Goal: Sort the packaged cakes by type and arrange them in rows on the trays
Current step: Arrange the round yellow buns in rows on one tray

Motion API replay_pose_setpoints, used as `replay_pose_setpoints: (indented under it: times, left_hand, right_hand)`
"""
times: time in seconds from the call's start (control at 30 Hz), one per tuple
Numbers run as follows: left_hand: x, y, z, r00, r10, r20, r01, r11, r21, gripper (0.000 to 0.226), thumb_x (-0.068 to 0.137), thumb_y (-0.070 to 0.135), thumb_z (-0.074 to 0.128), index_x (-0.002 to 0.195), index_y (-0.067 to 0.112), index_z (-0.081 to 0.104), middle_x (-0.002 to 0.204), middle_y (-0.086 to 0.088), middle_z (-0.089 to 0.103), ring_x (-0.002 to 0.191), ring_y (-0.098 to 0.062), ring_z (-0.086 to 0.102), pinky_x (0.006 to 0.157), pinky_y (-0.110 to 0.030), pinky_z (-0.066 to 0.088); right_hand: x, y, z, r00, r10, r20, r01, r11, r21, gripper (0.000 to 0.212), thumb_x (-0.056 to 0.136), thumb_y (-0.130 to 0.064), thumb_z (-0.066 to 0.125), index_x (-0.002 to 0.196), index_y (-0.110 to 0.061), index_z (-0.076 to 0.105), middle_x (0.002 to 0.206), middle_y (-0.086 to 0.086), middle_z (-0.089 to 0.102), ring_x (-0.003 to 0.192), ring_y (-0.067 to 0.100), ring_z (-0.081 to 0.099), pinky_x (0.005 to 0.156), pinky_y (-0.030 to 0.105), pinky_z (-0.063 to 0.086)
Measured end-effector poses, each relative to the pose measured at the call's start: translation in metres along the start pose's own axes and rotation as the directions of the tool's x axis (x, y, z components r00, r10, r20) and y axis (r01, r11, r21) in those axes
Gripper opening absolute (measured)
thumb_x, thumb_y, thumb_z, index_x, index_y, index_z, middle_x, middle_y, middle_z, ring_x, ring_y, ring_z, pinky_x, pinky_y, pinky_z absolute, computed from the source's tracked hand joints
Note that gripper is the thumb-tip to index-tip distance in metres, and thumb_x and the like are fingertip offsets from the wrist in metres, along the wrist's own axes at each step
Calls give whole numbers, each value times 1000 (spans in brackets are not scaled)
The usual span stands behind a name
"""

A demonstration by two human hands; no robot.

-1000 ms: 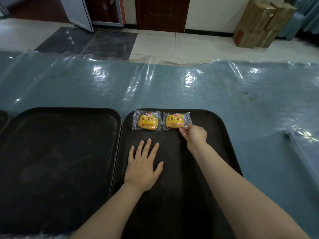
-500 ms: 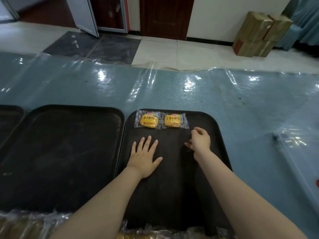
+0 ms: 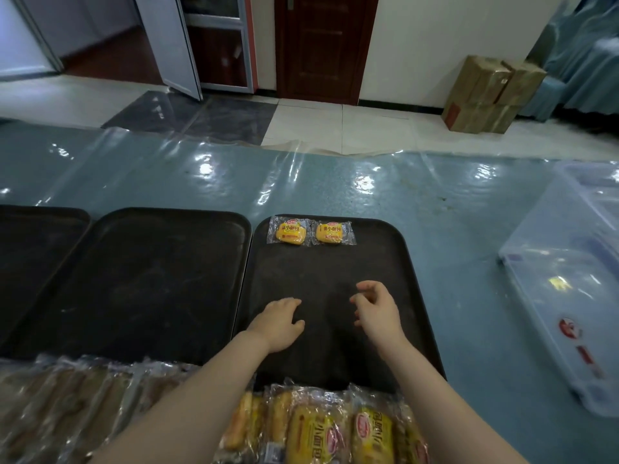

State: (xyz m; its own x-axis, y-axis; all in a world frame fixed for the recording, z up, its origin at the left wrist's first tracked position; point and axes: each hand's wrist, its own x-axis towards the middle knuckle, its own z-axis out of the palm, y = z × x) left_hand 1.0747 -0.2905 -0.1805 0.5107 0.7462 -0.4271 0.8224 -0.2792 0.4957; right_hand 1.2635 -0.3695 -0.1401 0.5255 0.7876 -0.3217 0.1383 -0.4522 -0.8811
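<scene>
At the top of the right tray (image 3: pixel 415 296), two yellow cakes (image 3: pixel 290 231) now lie side by side. Both hands, left (image 3: pixel 279 321) and right (image 3: pixel 376 309), have drawn back empty and loosely curled, likely toward the packs (image 3: pixel 321 430) at bottom centre.

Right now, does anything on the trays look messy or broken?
Nothing stands out. The two yellow cakes lie side by side, straight, at the far edge of the right tray, wrappers whole.
</scene>
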Motion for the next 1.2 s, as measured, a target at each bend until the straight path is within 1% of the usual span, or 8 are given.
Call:
replay_pose_setpoints:
  times: [0.13, 0.27, 0.4, 0.6, 0.7, 0.87, 1.1, 1.2]
  left_hand:
    - [-30, 0, 11, 1000, -14, 19, 15, 999, -34, 51, 100, 36, 49, 148, 20, 42, 152, 2, 40, 140, -17, 37, 114, -33, 33]
    - [-59, 7, 16, 1000, -22, 13, 24, 992, -124, 33, 99, 41, 50, 127, 29, 61, 122, 10, 64, 108, -7, 59, 96, -31, 49]
    - [-85, 13, 21, 1000, 26, 9, -24, 982, -186, 26, 97, 45, 52, 112, 34, 69, 101, 16, 69, 95, 0, 62, 92, -32, 51]
    - [-113, 19, 25, 996, 87, 2, -85, 984, -158, 22, 96, 47, 51, 100, 37, 70, 89, 14, 70, 85, 0, 63, 81, -29, 53]
    - [-122, 24, 28, 994, 106, -16, -107, 988, -107, 18, 96, 41, 54, 99, 35, 70, 93, 17, 69, 88, 2, 61, 80, -26, 51]
    - [-128, 24, 32, 987, 121, -110, -127, 991, -52, 13, 90, 38, 57, 80, 42, 64, 88, 21, 65, 85, 3, 61, 84, -31, 54]
    - [-138, 22, 34, 955, 149, -255, -173, 982, -73, 11, 95, 30, 57, 87, 36, 62, 104, 20, 60, 108, -2, 47, 97, -27, 42]
    - [-146, 21, 33, 937, 150, -314, -191, 976, -105, 12, 96, 29, 56, 87, 37, 60, 100, 23, 59, 106, 0, 45, 92, -23, 40]
  right_hand:
    - [-34, 2, -4, 986, -123, 115, 145, 967, -208, 22, 98, -21, 55, 118, -30, 55, 105, -9, 64, 89, 7, 63, 77, 28, 56]
    - [-67, 7, -8, 960, -163, 226, 239, 898, -370, 18, 99, -25, 55, 116, -31, 56, 101, -12, 63, 89, 4, 62, 78, 22, 52]
    - [-91, 16, -9, 937, -176, 303, 315, 799, -511, 16, 98, -27, 54, 112, -32, 59, 98, -12, 64, 81, 4, 64, 76, 26, 57]
    - [-113, 31, -7, 876, -263, 405, 481, 550, -683, 27, 98, -30, 49, 120, -24, 64, 115, -5, 63, 107, 15, 57, 99, 35, 46]
    - [-121, 38, -4, 873, -242, 424, 487, 497, -719, 31, 98, -34, 47, 123, -23, 63, 118, -3, 62, 111, 18, 54, 102, 35, 41]
    - [-127, 40, -2, 855, -318, 409, 516, 464, -720, 26, 98, -33, 48, 116, -23, 63, 118, -5, 60, 112, 16, 51, 103, 33, 38]
    - [-133, 36, -4, 827, -400, 395, 560, 525, -640, 18, 98, -30, 51, 109, -26, 64, 113, -10, 60, 109, 11, 50, 102, 29, 36]
    - [-137, 31, -4, 820, -433, 374, 572, 596, -563, 11, 97, -29, 52, 98, -28, 63, 102, -16, 59, 100, 5, 49, 98, 25, 38]
